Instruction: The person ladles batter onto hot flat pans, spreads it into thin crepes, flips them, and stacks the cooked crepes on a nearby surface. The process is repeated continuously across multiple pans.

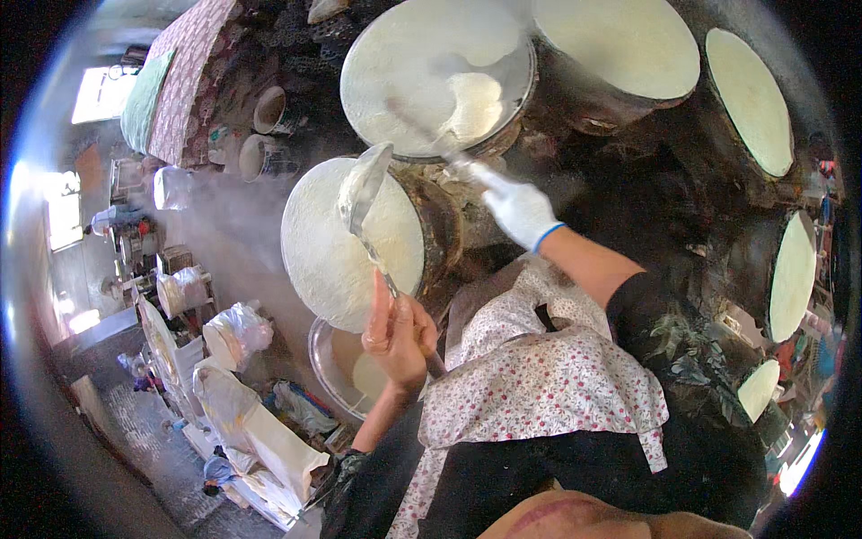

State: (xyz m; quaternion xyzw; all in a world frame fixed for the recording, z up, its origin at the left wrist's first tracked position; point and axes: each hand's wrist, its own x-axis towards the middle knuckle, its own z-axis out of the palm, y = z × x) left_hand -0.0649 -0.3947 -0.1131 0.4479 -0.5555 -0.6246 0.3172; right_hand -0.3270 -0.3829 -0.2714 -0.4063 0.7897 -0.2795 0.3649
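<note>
My bare left hand (400, 337) is closed round the handle of a metal ladle (364, 187). Pale batter coats the ladle's bowl, which is above a round griddle covered by a cream-coloured sheet of batter (346, 247). On my right hand (521, 208) is a white glove with a blue cuff; its fingers grip a stick-like tool (456, 160), smeared by motion. That tool reaches over the larger griddle ahead, where a thin pale pancake (395, 67) lies. Part of the pancake is bunched into a lump (476, 103), beside a strip of exposed grey griddle surface.
More round griddles with pale tops curve off to the right, among them a large one (620, 40). A bucket (316, 364) with pale liquid stands below the near griddle. Steam drifts on the left. A person in a blue cap (217, 470) is at lower left, by white-covered tables.
</note>
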